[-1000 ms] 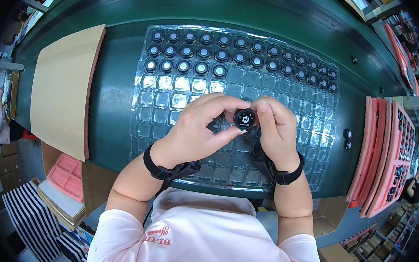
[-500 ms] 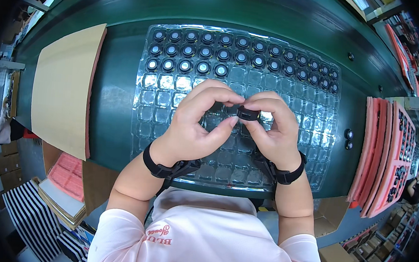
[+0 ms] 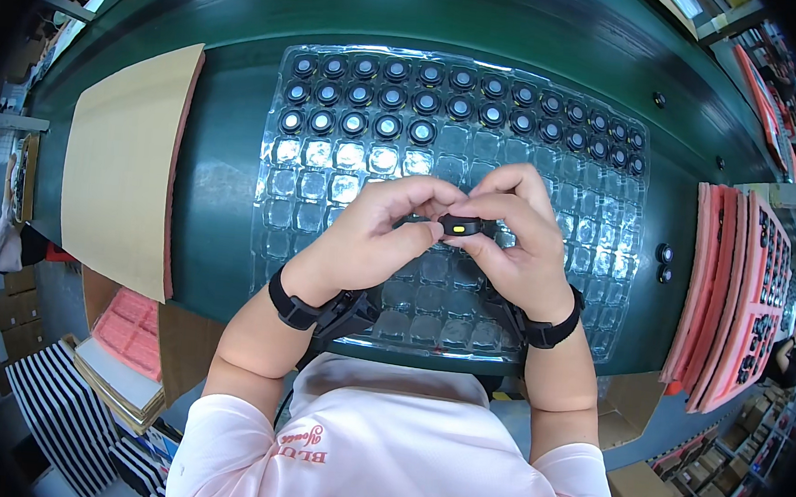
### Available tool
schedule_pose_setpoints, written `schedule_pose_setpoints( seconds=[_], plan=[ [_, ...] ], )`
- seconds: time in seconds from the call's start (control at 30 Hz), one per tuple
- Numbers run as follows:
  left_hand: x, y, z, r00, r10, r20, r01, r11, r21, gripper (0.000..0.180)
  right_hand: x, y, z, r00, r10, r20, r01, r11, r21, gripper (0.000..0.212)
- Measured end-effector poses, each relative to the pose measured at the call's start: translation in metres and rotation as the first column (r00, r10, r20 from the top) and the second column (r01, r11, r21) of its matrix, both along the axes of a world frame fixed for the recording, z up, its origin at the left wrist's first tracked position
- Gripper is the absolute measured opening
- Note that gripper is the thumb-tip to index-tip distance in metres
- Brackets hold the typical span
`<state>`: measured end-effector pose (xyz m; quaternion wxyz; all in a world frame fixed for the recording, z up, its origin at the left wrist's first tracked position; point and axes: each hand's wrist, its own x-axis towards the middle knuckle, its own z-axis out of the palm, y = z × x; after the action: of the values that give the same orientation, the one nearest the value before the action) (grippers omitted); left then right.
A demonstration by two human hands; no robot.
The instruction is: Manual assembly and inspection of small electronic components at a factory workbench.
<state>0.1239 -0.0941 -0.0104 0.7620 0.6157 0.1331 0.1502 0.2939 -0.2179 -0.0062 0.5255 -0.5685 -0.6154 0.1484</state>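
Between my two hands, above the clear plastic tray (image 3: 307,269), is a small round black part (image 3: 461,226) with a yellow mark on its side. My right hand (image 3: 528,240) pinches it between thumb and fingers from the right. From the left, my left hand (image 3: 366,237) grips the same part with closed thumb and fingertips. Its underside and right end are hidden by fingers. Several black round parts with silver centres (image 3: 360,95) sit in the far rows of the tray's pockets. Black straps with small devices are on both wrists.
A tan board with pink foam edging (image 3: 124,166) lies left of the tray on the green table (image 3: 217,234). Pink foam trays (image 3: 708,292) stand at the right edge. Two loose black parts (image 3: 664,263) lie beside the tray; others sit farther right. A person (image 3: 1,241) is at far left.
The held black part has turned, so its yellow mark faces me, and has shifted slightly left. My left fingers have closed in on it. Loose parts at far right have moved slightly.
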Motion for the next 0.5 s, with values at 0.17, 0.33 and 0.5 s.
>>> schedule_pose_setpoints(
  seconds=[0.17,0.33,0.5],
  plan=[
    [0.0024,0.0005,0.0037,0.999,-0.026,0.037,0.022,0.995,0.097,0.031,0.0007,0.0024,-0.0019,0.996,0.076,-0.052,-0.076,0.997,0.004,0.034],
    [0.0017,0.0009,0.0014,0.998,-0.044,0.039,0.037,0.985,0.167,0.03,-0.0001,0.0021,-0.0016,0.997,0.072,-0.021,-0.072,0.997,-0.008,0.033],
    [-0.0007,0.0015,0.003,0.996,-0.073,-0.048,0.08,0.98,0.182,0.032,0.0005,0.0018,-0.0004,0.998,0.059,0.038,-0.059,0.998,-0.007,0.033]
  ],
)
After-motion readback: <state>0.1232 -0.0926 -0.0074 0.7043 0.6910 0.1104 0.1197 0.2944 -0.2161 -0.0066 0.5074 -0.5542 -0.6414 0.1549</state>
